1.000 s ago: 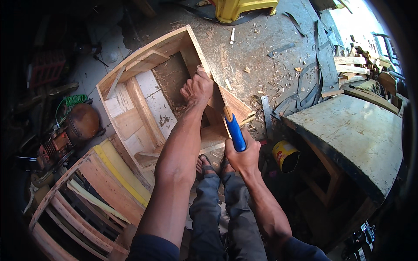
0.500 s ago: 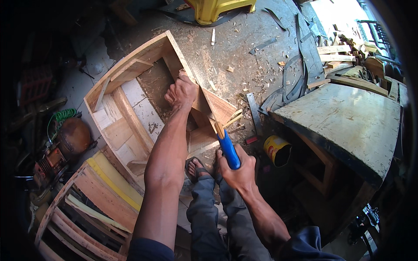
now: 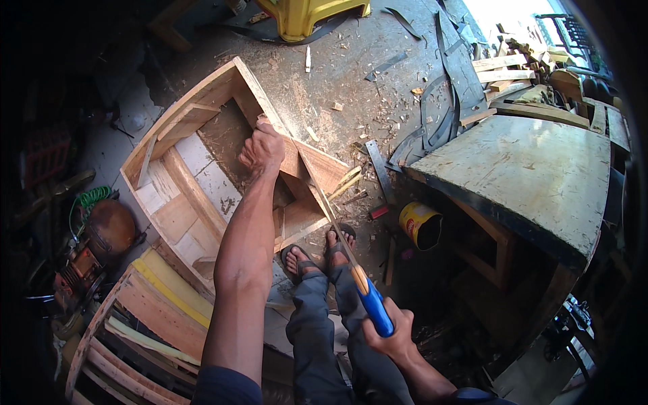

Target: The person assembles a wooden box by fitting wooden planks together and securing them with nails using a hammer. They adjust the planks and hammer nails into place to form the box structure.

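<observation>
In my right hand (image 3: 393, 332) is a handsaw (image 3: 375, 308) with a blue and wooden handle, drawn back near my thigh. Its long thin blade runs up and left to the board edge of a wooden frame (image 3: 255, 84), its far end resting in or on that edge. My left hand (image 3: 262, 147) is closed round the same edge, just left of the blade. The frame is a boxy, curved-sided piece of pale wood, standing open on the floor. How far the blade has cut in cannot be seen.
To the right stands a worn workbench (image 3: 520, 179), with a yellow can (image 3: 420, 225) and a metal ruler (image 3: 379, 170) nearby. Scrap wood (image 3: 503, 74) piles behind. A slatted wooden piece (image 3: 152, 317) and a compressor (image 3: 111, 224) are at left. A yellow stool (image 3: 304, 19) stands ahead.
My right hand has pulled the saw back toward me, down and to the right, and more blade shows. My left hand keeps its grip on the frame. The view has shifted slightly.
</observation>
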A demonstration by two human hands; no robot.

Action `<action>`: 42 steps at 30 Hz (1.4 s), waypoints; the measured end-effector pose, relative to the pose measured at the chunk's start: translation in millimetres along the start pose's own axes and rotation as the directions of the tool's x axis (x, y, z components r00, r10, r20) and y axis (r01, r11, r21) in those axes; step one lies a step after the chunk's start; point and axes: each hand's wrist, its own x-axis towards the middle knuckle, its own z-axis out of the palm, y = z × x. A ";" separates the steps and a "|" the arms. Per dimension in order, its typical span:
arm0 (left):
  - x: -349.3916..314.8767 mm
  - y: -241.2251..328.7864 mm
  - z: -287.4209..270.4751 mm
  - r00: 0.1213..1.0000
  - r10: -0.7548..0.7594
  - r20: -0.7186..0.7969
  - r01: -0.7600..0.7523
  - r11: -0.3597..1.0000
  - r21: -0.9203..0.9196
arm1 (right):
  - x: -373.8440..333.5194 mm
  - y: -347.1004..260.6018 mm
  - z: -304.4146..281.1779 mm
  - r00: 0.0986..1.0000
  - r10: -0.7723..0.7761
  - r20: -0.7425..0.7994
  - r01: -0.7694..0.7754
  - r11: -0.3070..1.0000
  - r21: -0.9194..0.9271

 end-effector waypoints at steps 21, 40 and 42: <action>4.0 -5.6 16.0 0.991 0.054 -0.121 -0.060 0.997 -0.045 | 136.4 2.8 98.9 0.991 -0.046 -0.129 0.040 0.998 -0.052; 3.3 -19.6 8.5 0.995 0.017 -0.103 -0.021 0.999 -0.037 | -38.7 -29.9 -16.8 0.998 0.058 0.036 -0.056 0.997 -0.048; 0.9 -11.4 5.5 0.993 0.041 -0.109 -0.045 0.999 -0.030 | -5.0 -19.4 -1.5 0.999 0.034 0.008 -0.034 0.998 -0.053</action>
